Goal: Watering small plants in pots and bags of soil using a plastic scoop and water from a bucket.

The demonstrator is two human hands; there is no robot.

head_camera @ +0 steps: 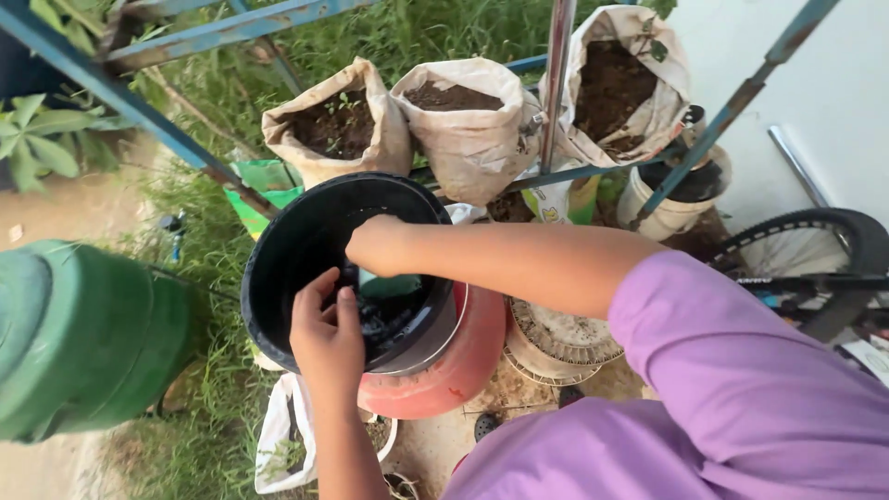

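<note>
My left hand (326, 335) rests on the near rim of the black pot (306, 236), with the fingers curled over the edge and reaching a little inside, so it is grasping the rim. My right hand (378, 244) comes from the right side, in a purple sleeve (741, 389), and goes down into the same pot. Its fingers are hidden below the wrist, next to a small green piece (389, 283) that lies inside the pot; I cannot tell if this hand is clenched on it or only touching it. The bottom of the pot looks dark and I cannot see clearly what is there.

The black pot sits tilted on top of a red-orange pot (454, 370), which stands on the ground just near me. Far behind the pots there are three pale sacks (463, 139) filled with dark soil, under a blue metal frame (139, 102). On the left stands a big green barrel (83, 343) in the grass. On the right, well apart from my hands, a bicycle wheel (815, 231) shows beside a white wall.
</note>
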